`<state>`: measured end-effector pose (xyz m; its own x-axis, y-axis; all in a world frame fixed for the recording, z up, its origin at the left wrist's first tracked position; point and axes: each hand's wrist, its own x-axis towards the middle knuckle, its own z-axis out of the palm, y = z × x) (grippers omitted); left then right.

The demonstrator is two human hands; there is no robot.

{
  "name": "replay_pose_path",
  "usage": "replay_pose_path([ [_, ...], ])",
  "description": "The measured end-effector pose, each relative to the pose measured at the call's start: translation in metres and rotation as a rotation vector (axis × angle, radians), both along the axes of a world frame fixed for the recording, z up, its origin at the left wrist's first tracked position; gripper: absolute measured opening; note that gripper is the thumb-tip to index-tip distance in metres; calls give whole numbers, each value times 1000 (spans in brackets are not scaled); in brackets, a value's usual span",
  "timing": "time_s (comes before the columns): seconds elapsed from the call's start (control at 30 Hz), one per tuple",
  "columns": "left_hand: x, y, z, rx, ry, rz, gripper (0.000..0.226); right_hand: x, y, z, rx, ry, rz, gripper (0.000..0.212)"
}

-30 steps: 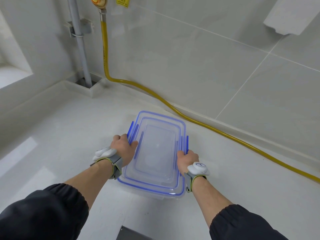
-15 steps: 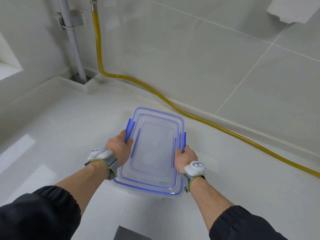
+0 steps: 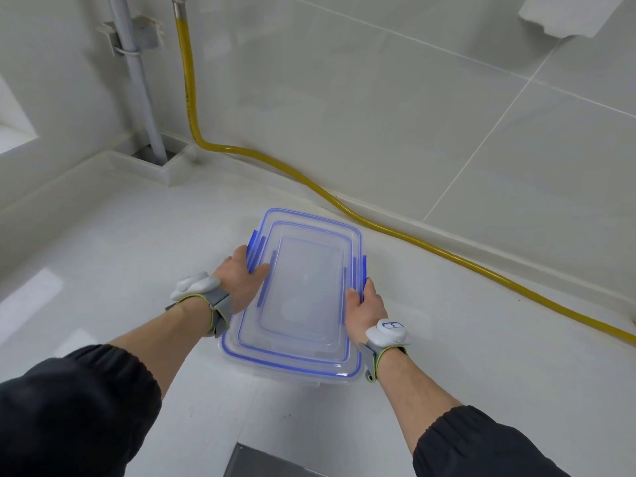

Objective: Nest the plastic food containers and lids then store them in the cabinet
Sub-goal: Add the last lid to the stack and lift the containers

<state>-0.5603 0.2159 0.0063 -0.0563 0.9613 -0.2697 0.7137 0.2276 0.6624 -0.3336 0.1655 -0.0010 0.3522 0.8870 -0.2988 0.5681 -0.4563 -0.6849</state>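
Note:
A stack of clear plastic containers and lids with blue seals [image 3: 303, 297] is in the middle of the view, over the white counter [image 3: 120, 256]. The lids lie one inside the other on top. My left hand [image 3: 241, 280] grips the stack's left long side, thumb on the rim by the blue clips. My right hand [image 3: 366, 304] grips the right long side near the blue clip. Whether the stack's underside touches the counter is hidden.
A yellow hose [image 3: 395, 232] runs down the tiled wall and along the counter's back edge to the right. A grey pipe [image 3: 137, 80] drops into a boxed corner at the back left. A dark edge [image 3: 261, 463] shows at the counter's front.
The stack and both hands have come slightly nearer and higher in view. My left thumb has moved onto the rim. The grip on both sides is unchanged.

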Motion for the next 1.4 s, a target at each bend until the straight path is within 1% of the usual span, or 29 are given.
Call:
replay_pose_path([
  [0.1, 2, 19, 4, -35, -15, -8, 65, 0, -1, 0, 20, -5, 17, 59],
  [0.2, 4, 25, -1, -15, -8, 26, 60, 2, 1, -1, 42, 3, 30, 58],
  [0.47, 13, 14, 4, 73, 228, -3, 49, 3, 0, -1, 46, -6, 24, 57],
  [0.63, 20, -11, 9, 58, 236, 70, 46, 3, 0, -3, 25, -69, 13, 57],
  [0.73, 21, -26, 13, 29, 208, 104, 45, 5, -4, -4, 14, -88, 15, 57],
  [0.83, 23, -46, 14, 21, 209, 133, 45, 7, -19, -6, 12, -104, 41, 57],
  [1.0, 30, -90, 10, 13, 166, 167, 47, 20, -56, -2, 20, -70, 95, 57],
  [1.13, 40, -129, 7, 7, 166, 198, 51, 33, -91, 1, 21, -51, 121, 56],
  [1.23, 50, -160, 4, 27, 167, 228, 51, 43, -119, 1, 42, -50, 139, 52],
  [1.4, 68, -219, 3, 92, 168, 304, 48, 63, -165, 3, 75, -32, 177, 52],
])
